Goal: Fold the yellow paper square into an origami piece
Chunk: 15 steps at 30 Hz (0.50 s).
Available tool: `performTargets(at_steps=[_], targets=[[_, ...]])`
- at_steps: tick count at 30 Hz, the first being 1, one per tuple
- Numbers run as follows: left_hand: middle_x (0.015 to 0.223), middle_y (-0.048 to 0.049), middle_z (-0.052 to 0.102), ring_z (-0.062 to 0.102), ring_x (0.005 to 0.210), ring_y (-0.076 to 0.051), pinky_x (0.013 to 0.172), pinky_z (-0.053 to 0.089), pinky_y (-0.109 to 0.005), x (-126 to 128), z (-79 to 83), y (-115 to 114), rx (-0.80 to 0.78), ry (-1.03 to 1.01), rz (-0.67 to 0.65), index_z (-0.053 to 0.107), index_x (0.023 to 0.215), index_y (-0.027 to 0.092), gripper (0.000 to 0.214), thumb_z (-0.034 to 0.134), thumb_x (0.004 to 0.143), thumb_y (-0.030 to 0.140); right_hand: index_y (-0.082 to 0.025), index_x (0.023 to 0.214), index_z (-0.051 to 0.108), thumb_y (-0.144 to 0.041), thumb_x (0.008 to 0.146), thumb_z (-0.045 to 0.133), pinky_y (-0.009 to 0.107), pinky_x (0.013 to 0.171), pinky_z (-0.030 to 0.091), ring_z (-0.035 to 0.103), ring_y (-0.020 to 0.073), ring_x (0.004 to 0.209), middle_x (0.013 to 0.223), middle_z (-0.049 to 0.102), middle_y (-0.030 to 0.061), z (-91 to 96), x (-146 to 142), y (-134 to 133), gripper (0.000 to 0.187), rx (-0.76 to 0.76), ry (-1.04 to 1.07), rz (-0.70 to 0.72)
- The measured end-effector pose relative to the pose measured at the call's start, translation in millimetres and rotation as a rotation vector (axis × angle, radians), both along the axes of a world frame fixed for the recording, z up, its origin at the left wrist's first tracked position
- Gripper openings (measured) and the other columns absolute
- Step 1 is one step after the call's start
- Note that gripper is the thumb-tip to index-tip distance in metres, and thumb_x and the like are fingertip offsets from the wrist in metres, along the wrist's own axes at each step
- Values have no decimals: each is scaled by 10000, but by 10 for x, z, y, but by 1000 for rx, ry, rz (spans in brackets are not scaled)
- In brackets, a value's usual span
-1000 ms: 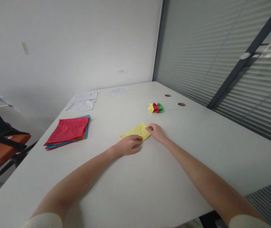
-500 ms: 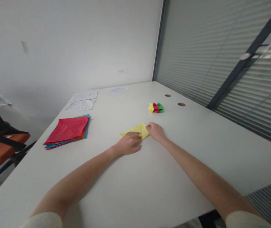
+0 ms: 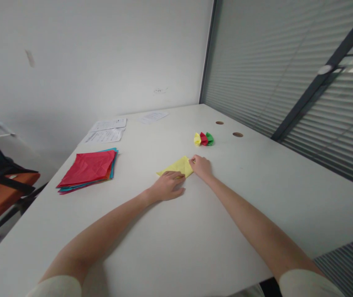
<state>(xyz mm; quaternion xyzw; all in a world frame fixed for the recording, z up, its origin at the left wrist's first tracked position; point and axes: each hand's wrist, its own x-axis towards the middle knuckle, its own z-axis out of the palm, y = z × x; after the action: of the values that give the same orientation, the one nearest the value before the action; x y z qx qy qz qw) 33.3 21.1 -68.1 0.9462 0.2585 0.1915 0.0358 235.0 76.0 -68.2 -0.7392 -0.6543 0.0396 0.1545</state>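
Now both hands (image 3: pixel 167 186) (image 3: pixel 201 166) pin yellow paper (image 3: pixel 178 166) mid-table (image 3: pixel 195 231).

no text can be read. the printed sheets (image 3: pixel 106 131) at the far end of the table (image 3: pixel 195 231) carry lines too small and blurred to make out.

Even soft daylight, faint arm shadows, edges warped
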Motion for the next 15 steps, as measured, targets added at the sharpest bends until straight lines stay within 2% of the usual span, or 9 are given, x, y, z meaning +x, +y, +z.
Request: performTargets(at_steps=[10, 15], targets=[[1243, -136, 609, 574, 1161, -256, 1031, 427, -407, -2, 11, 3, -10, -13, -21, 611, 1183, 153, 371, 528, 889, 365, -207, 975, 673, -373, 890, 501, 331, 863, 415, 636, 222, 985, 1015, 721, 92, 7, 8, 38, 253, -14, 77, -29], [1247, -135, 608, 563, 1176, -258, 1044, 416, -413, -2, -6, 5, -7, -7, -24, 604, 1193, 147, 384, 522, 892, 371, -196, 923, 697, -570, 847, 520, 365, 871, 411, 651, 252, 964, 965, 731, 106, 83, -11, 113, 421, -90, 137, -32]])
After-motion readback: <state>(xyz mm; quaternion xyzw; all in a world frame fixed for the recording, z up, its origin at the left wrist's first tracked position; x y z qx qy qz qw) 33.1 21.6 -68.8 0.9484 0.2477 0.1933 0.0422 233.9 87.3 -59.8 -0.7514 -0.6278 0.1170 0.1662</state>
